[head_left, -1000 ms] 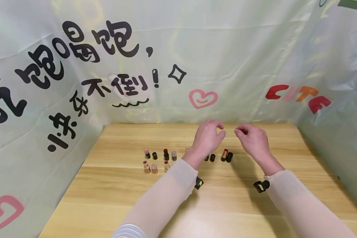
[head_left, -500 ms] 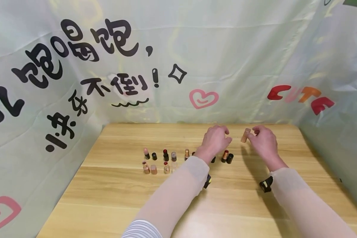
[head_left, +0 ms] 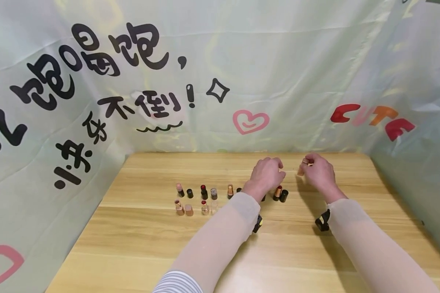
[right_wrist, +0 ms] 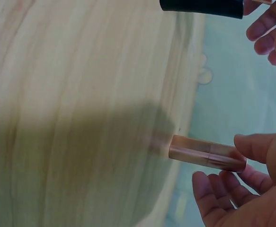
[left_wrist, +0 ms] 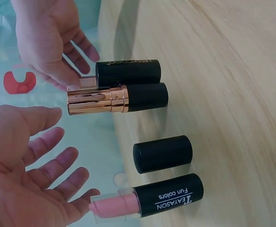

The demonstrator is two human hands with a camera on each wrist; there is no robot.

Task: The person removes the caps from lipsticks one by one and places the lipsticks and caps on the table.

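Note:
My right hand [head_left: 320, 173] is at the back right of the table. Its thumb and fingers pinch the upper end of a closed rose-gold lipstick [right_wrist: 194, 150], which stands upright. To its left hovers my left hand [head_left: 267, 175], fingers loosely bent and nothing in them. The left wrist view shows this left hand [left_wrist: 19, 175] beside a pink lipstick [left_wrist: 168, 196] with a black base, and a black cap [left_wrist: 164, 153]. Farther over there, a gold-and-black lipstick [left_wrist: 147, 97] stands against another black cap [left_wrist: 128, 73].
Two rows of uncapped lipsticks stand on the wooden table, each beside its cap, among them a red one [head_left: 204, 192] and a pink one [head_left: 180, 190]. My left forearm covers part of the rows. A printed cloth [head_left: 293, 81] hangs around the table's back and sides.
My left hand has moved right and slightly nearer. My right hand first moved right, bringing the rose-gold lipstick into view, then shifted slightly back left, its fingers now over the lipstick's top.

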